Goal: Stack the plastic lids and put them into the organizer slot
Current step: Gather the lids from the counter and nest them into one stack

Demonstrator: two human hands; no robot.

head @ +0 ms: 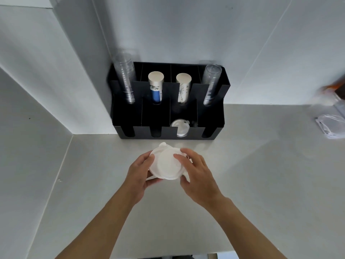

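A stack of white plastic lids sits between my hands just above the pale counter, in front of the black organizer. My left hand cups the stack from the left and below. My right hand presses on its right side and top with fingers curled. More white lids lie in the organizer's third front slot from the left. The other front slots look dark and hold nothing I can see.
The organizer's rear slots hold two stacks of clear cups and two stacks of paper cups. White walls close in the left and back. A plastic bag lies at the counter's right edge.
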